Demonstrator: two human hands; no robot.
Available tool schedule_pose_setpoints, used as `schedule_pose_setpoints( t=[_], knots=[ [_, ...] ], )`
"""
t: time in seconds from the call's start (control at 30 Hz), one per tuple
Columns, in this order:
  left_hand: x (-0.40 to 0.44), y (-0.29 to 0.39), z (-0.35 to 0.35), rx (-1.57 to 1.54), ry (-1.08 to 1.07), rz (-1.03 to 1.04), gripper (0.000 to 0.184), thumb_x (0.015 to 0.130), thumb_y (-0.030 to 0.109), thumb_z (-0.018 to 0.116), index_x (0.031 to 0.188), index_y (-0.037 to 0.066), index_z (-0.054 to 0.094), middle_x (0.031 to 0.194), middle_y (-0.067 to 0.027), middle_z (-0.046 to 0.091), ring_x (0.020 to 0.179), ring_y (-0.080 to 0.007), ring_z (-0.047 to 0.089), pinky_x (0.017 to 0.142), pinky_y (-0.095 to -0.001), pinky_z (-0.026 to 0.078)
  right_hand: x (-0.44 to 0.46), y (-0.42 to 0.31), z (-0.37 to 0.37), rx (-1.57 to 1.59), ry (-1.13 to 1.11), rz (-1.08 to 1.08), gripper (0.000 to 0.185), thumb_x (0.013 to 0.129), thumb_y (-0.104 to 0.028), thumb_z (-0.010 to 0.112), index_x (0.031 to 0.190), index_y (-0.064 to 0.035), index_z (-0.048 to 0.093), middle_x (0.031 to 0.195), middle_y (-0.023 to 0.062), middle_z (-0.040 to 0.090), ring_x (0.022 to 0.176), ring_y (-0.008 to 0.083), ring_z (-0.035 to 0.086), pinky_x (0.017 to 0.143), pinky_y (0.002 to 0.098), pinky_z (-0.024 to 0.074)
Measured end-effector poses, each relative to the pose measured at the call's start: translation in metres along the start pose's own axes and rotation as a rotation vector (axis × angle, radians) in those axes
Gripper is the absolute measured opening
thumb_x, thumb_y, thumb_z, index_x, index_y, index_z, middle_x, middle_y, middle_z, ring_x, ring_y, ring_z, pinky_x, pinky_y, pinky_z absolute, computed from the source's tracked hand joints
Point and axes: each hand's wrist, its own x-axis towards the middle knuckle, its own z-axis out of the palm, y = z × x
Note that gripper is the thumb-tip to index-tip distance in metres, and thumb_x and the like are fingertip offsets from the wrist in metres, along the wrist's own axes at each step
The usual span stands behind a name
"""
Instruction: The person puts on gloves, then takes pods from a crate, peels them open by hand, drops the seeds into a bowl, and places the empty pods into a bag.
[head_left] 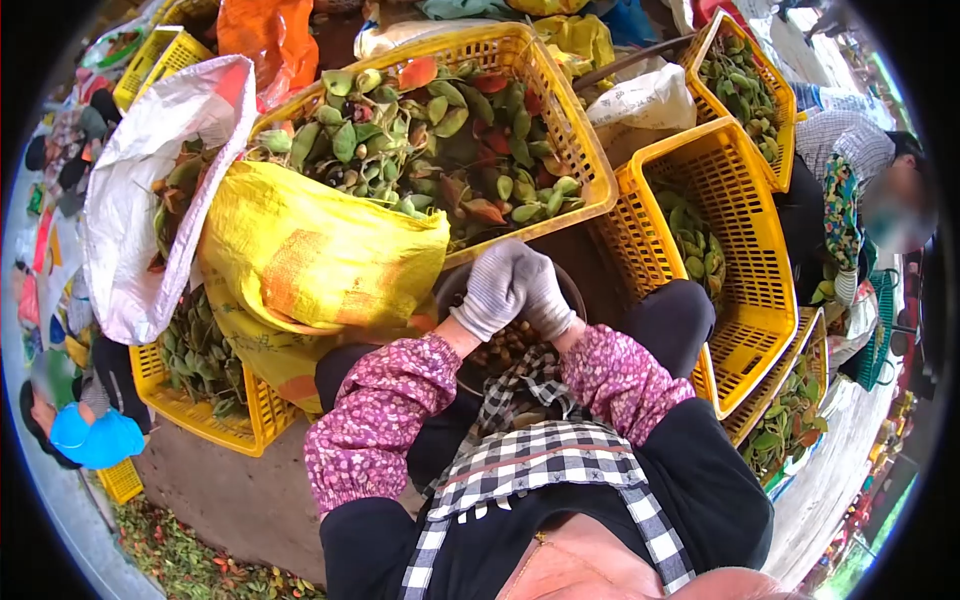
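Both my hands wear pale grey knit gloves and meet over a dark round basin (577, 287) between my knees. My left hand (490, 293) is closed, its fingers pressed against the other glove. My right hand (543, 292) is closed too and touches it; whatever they hold is hidden between them. Small round brown fruits or nuts (503, 350) lie in the basin below. Just beyond the hands stands a large yellow crate (603, 188) holding green and reddish leaves (440, 110) with small dark round bits among them.
A yellow woven sack (320, 250) and an open white sack (125, 220) lie at the left. More yellow crates (745, 270) with leaves stand at the right, and one (255, 410) at lower left. Other people (850, 150) sit at the right and left edges.
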Motion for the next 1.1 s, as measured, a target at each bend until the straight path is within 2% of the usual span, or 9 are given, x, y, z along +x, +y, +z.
schedule_pose_setpoints(
  t=[0.03,0.07,0.2,0.27,0.4,0.43,0.5,0.67,1.1],
  knots=[
    [-0.005,-0.005,0.007,0.068,-0.023,0.063,0.019,0.093,0.016,0.053,0.079,0.002,0.054,0.074,-0.0129,0.058,0.069,-0.0284,0.058,0.066,-0.0357,0.047,-0.014,0.028,0.014,0.849,0.126,0.314,0.015,0.090,-0.010,0.057,0.102,-0.0026,0.062,0.095,0.0013,0.064,0.089,0.0085,0.056,0.076,0.0267,0.0485],
    [-0.010,-0.009,0.014,0.138,-0.049,0.125,0.019,0.092,0.015,0.053,0.080,0.002,0.054,0.074,-0.0134,0.058,0.069,-0.0294,0.059,0.065,-0.0370,0.047,-0.023,0.040,0.019,0.877,0.123,0.303,0.016,0.092,-0.006,0.053,0.105,-0.0037,0.061,0.097,0.0019,0.063,0.090,0.0101,0.055,0.078,0.0269,0.0476],
    [0.014,0.001,-0.007,0.147,0.014,-0.084,0.016,0.092,0.015,0.051,0.081,0.003,0.055,0.073,-0.0123,0.058,0.069,-0.0295,0.059,0.065,-0.0388,0.047,-0.043,0.040,0.008,0.567,-0.131,0.124,0.030,0.084,-0.002,0.059,0.114,-0.0020,0.056,0.102,0.0098,0.063,0.092,0.0207,0.059,0.083,0.0317,0.0485],
    [0.037,0.009,-0.043,0.269,0.148,-0.196,0.035,0.097,0.028,0.040,0.076,0.006,0.058,0.067,-0.0071,0.057,0.061,-0.0182,0.057,0.061,-0.0322,0.046,-0.029,0.044,-0.017,-0.135,-0.442,0.108,0.037,0.080,-0.006,0.064,0.116,-0.0040,0.057,0.103,0.0166,0.063,0.093,0.0288,0.062,0.084,0.0355,0.0495],
    [0.066,0.040,-0.104,-0.713,0.601,-0.254,0.030,0.097,0.032,0.043,0.079,0.008,0.047,0.064,-0.0013,0.045,0.059,-0.0162,0.049,0.069,-0.0373,0.048,0.050,-0.025,-0.063,-0.713,-0.358,-0.205,0.021,0.082,-0.006,0.060,0.102,-0.0046,0.065,0.088,0.0170,0.066,0.080,0.0307,0.064,0.070,0.0359,0.0503],
    [0.064,0.037,-0.109,-0.667,0.619,-0.307,0.031,0.097,0.033,0.045,0.079,0.008,0.047,0.064,-0.0015,0.045,0.060,-0.0168,0.049,0.070,-0.0380,0.047,0.066,-0.056,-0.080,0.046,-0.143,0.238,0.018,0.085,-0.009,0.057,0.100,-0.0059,0.067,0.085,0.0170,0.067,0.075,0.0306,0.064,0.066,0.0335,0.0504],
    [0.065,0.029,-0.111,-0.647,0.609,-0.386,0.031,0.096,0.034,0.047,0.079,0.008,0.048,0.065,-0.0022,0.046,0.060,-0.0174,0.049,0.071,-0.0387,0.047,0.136,-0.011,-0.085,-0.474,-0.027,0.009,0.028,0.087,-0.027,0.057,0.097,-0.0030,0.066,0.089,0.0198,0.067,0.080,0.0361,0.064,0.073,0.0397,0.0502],
    [0.064,0.022,-0.094,-0.701,0.555,-0.479,0.030,0.095,0.034,0.052,0.090,0.005,0.056,0.068,-0.0036,0.051,0.061,-0.0169,0.053,0.071,-0.0382,0.049,0.223,0.067,-0.049,-0.999,-0.428,0.490,0.046,0.082,-0.038,0.060,0.112,-0.0027,0.064,0.123,0.0182,0.058,0.113,0.0322,0.057,0.094,0.0385,0.0464],
    [0.073,0.003,-0.074,-0.758,0.453,-0.644,0.020,0.090,0.021,0.059,0.086,0.002,0.062,0.069,-0.0068,0.059,0.057,-0.0169,0.057,0.055,-0.0286,0.049,0.211,0.070,-0.040,-0.538,-0.400,0.587,0.059,0.066,-0.034,0.077,0.108,0.0040,0.063,0.105,0.0174,0.066,0.099,0.0290,0.062,0.085,0.0362,0.0479]
  ],
)
